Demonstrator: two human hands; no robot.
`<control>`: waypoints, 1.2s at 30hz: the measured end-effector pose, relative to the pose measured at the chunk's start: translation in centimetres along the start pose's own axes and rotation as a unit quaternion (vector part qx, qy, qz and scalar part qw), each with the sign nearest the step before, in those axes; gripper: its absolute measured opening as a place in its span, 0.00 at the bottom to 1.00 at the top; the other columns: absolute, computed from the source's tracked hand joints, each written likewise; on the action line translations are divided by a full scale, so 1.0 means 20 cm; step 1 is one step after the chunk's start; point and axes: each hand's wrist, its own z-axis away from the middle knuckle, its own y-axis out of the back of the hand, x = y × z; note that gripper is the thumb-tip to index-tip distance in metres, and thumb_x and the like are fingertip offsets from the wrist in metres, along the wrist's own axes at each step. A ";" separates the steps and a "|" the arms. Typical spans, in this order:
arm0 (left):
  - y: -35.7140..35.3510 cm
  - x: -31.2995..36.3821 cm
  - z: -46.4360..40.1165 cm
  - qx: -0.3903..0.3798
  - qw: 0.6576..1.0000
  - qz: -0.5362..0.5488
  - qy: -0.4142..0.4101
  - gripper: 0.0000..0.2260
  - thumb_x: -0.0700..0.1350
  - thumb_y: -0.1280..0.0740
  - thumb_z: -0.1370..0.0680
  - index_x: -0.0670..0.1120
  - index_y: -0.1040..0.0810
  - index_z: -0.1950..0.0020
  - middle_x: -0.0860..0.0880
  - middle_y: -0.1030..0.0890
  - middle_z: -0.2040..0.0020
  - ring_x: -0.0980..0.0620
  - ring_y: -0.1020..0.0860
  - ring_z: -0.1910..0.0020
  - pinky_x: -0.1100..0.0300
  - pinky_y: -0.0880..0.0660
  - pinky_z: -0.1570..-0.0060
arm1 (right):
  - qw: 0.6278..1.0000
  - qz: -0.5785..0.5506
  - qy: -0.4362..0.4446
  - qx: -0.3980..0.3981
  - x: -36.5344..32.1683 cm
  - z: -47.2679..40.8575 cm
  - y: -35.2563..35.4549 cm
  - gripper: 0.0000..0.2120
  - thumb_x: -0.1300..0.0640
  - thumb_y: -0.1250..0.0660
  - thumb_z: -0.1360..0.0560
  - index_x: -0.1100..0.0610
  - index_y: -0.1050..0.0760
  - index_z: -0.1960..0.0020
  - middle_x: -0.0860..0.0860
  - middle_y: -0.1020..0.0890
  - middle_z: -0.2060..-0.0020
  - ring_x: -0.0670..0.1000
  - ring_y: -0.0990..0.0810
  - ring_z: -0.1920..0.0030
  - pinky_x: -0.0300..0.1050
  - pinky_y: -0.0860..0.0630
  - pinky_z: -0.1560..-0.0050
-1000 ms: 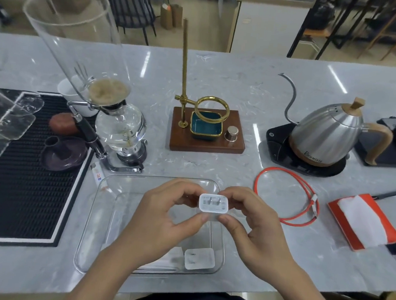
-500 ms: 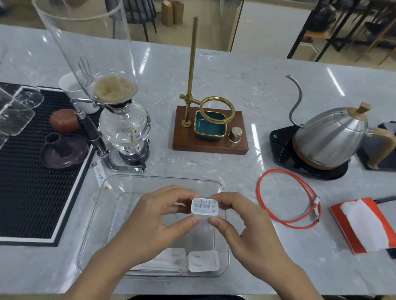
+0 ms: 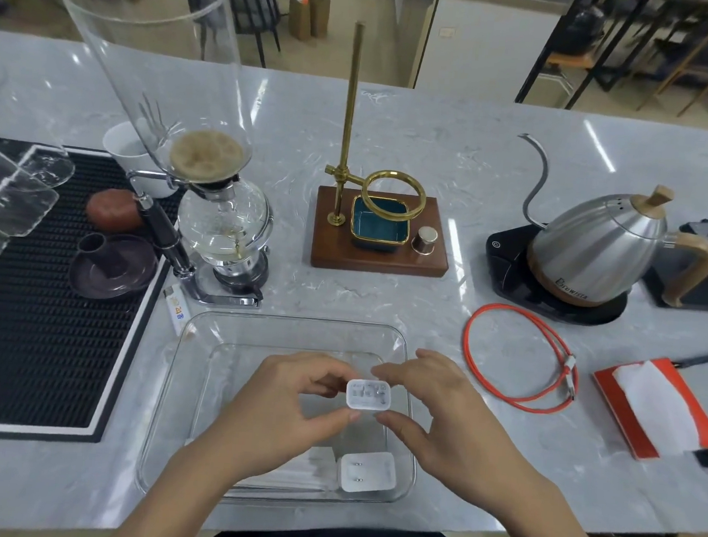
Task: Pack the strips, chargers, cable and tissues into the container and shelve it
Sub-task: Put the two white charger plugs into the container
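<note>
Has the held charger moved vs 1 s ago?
Yes. The held charger has sunk toward the container floor and closer to the charger already lying inside, pinched by the left hand and right hand.

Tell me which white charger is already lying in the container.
The charger at the clear container's near right corner, prongs up; the other charger is held above it.

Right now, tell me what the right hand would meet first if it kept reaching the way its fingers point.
The right hand points left; its fingers already pinch the charger, and the left hand's fingertips lie just beyond.
</note>
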 end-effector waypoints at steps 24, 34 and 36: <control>-0.07 -0.08 -0.01 -0.018 0.996 -0.012 0.086 0.07 0.52 0.23 0.32 0.54 0.15 0.56 0.60 0.15 0.60 0.61 0.16 0.57 0.69 0.22 0.54 | 0.992 0.083 -0.005 -0.097 -0.03 -0.05 -0.03 0.09 0.55 0.30 0.29 0.49 0.19 0.49 0.44 0.19 0.58 0.42 0.30 0.45 0.32 0.53 0.28; -0.07 -0.09 -0.01 -0.024 0.996 -0.025 0.085 0.08 0.50 0.26 0.34 0.53 0.15 0.56 0.60 0.15 0.60 0.61 0.16 0.57 0.67 0.21 0.53 | 0.994 0.069 -0.017 -0.085 -0.05 -0.05 -0.04 0.10 0.57 0.25 0.33 0.50 0.19 0.53 0.45 0.19 0.61 0.43 0.33 0.49 0.25 0.51 0.37; -0.07 -0.08 -0.01 -0.026 0.996 -0.031 0.082 0.10 0.52 0.27 0.35 0.53 0.15 0.56 0.60 0.15 0.60 0.61 0.17 0.57 0.66 0.21 0.52 | 0.993 0.066 -0.020 -0.095 -0.06 -0.05 -0.04 0.10 0.57 0.25 0.32 0.50 0.19 0.52 0.45 0.19 0.60 0.42 0.33 0.49 0.25 0.51 0.37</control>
